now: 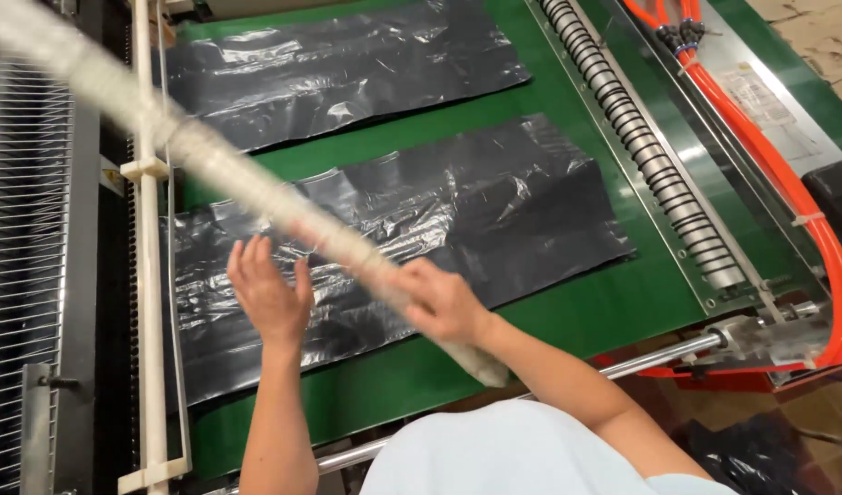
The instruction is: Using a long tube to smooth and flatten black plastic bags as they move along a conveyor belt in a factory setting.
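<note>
Over the green belt [568, 312], the right hand [444, 302] has its fingers wrapped around a long white stick [210, 151], blurred and slanting up to the left. The left hand [267, 291] hovers just above the near stack of black bags [393, 238], fingers spread, holding nothing. A 2nd stack [338, 64] lies further up the belt. Looks like the step is handling that near stack; next up probably needs the free hand flat on the plastic.
</note>
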